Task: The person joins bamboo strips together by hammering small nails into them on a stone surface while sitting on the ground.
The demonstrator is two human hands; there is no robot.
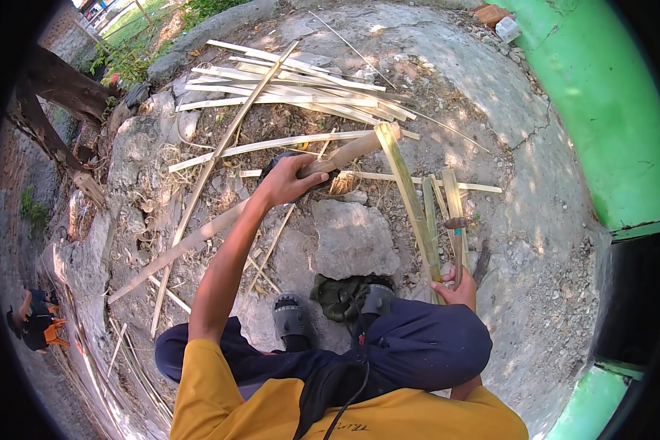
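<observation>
1. Hand, left: fingers closed over a thick pale pole, holding it toward the upper end.
2. Pole: lies slanting from lower left to upper right, ahead of the knees; its upper end meets the top of a split bamboo strip.
3. Hand, right: gripping the handle of a hammer-like tool, head upward, beside the right knee; its exact kind is hard to tell at this size. Fingertips also touch the split bamboo strip near its lower end.
4. Split bamboo strip: greenish, leaning from the right hand up to the pole.
5. Dark cloth: bunched beside the left hand, partly hidden by it.
6. Heap of pale strips: loosely crossed on the ground beyond the pole.
7. Long strip: laid crosswise, at left.
8. Flat stone: ahead of the feet.
9. Sandals: grey, one pair, worn; dark green cloth between them.
10. Wall: bright green, at right.
</observation>
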